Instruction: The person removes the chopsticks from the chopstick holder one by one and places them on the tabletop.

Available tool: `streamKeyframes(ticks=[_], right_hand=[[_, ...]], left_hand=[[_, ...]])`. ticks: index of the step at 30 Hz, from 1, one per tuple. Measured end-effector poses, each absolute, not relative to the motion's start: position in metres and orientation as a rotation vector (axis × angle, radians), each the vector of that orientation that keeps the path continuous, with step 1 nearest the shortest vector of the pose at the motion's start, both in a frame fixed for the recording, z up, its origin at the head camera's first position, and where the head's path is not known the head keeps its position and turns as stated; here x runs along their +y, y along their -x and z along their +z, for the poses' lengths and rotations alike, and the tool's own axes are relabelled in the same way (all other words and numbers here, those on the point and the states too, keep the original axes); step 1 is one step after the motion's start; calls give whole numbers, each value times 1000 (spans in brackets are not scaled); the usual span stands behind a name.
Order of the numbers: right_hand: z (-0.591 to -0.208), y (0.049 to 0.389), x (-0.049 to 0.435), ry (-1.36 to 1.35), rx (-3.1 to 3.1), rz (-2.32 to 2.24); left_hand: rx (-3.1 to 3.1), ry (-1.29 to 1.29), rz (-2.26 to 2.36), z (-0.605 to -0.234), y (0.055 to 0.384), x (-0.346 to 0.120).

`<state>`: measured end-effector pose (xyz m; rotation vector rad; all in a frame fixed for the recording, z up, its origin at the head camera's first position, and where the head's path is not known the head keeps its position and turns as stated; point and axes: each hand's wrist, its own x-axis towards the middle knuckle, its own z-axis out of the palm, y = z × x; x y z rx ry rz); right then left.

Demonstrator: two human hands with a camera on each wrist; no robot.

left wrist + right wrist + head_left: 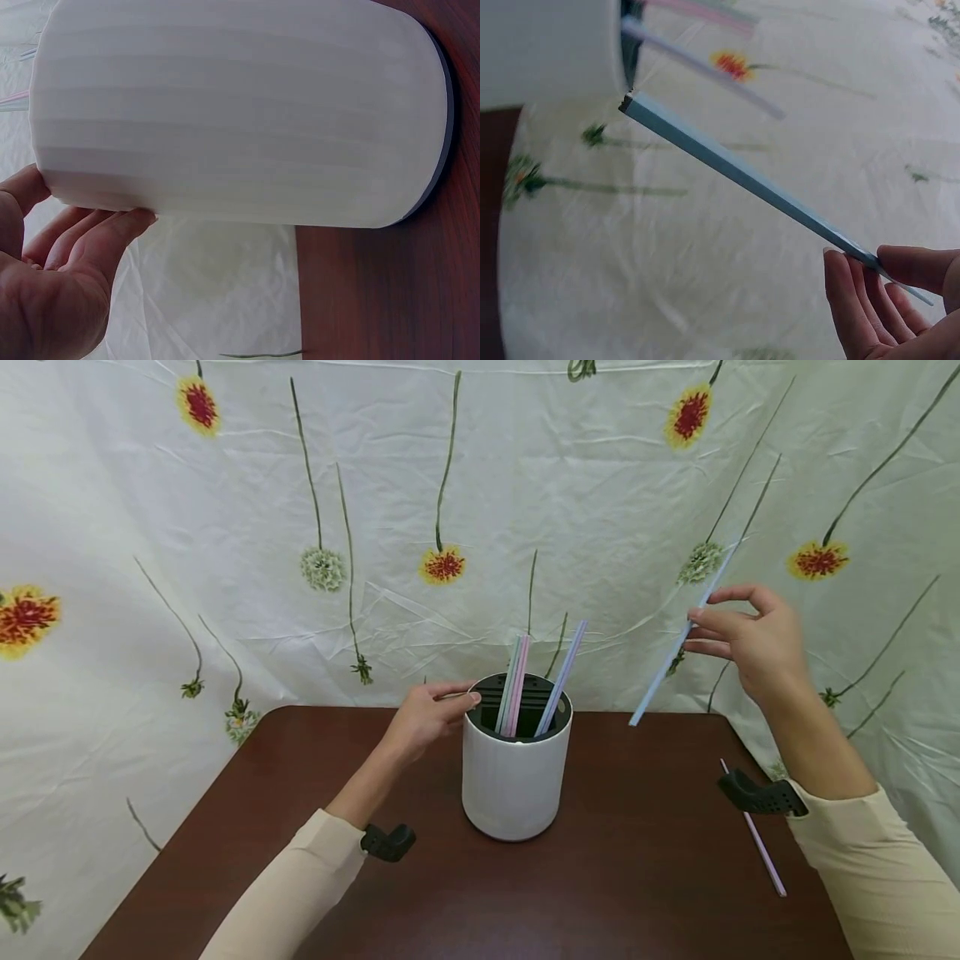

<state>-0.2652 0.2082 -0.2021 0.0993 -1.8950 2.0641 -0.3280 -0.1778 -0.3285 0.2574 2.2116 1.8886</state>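
Observation:
A white ribbed utensil holder point(515, 785) with a dark slotted top stands upright on the table. Several pastel chopsticks point(513, 685) lean inside it. My left hand point(427, 718) holds its left side near the rim; in the left wrist view the fingertips point(139, 219) press its wall. To the right, my right hand point(757, 639) pinches a light blue chopstick point(667, 664) between thumb and fingers, above the table and apart from the holder. The chopstick slants, thicker end down; its square sides show in the right wrist view.
A pinkish-purple chopstick point(765, 856) lies on the dark brown table point(600, 893) at the right, partly hidden by the black wrist camera point(761, 795). Behind the table hangs a white cloth point(525, 485) printed with flowers. Another black wrist camera point(387, 842) sits at the left cuff.

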Motion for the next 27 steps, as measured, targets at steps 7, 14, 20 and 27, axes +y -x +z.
streamKeyframes(ticks=[7, 14, 20, 27], right_hand=[[-253, 262, 257, 73, -2046, 1994], [-308, 257, 299, 256, -2300, 1767], [-347, 254, 322, 386, -2540, 1532], [-382, 251, 339, 504, -2642, 1486]], left_hand=[[2234, -274, 1877, -328, 327, -178], [2209, -271, 1901, -328, 326, -177], [2215, -264, 1893, -329, 326, -178], [2223, -260, 1885, -328, 327, -177]])
